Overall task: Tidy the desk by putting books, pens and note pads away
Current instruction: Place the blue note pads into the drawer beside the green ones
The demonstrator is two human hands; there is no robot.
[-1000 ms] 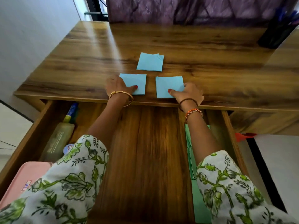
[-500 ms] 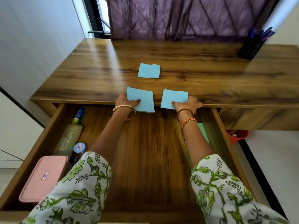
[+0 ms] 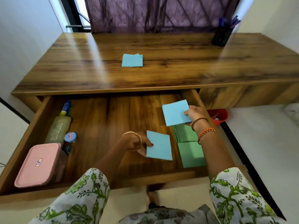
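My left hand grips a blue note pad over the middle of the open drawer. At the drawer's right side, my right hand holds a second blue note pad just above two green note pads lying there. A third blue note pad lies on the wooden desk top, one corner curled up. At the desk's back right stands a black pen holder with several blue pens.
The drawer's left side holds a pink lidded box, a green bottle lying flat and a small blue-capped jar. A red bin sits on the floor under the desk's right part. A purple curtain hangs behind.
Both hands slid a blue pad off the desk's front edge and carried it down into the drawer. The view pulled back from the desk.
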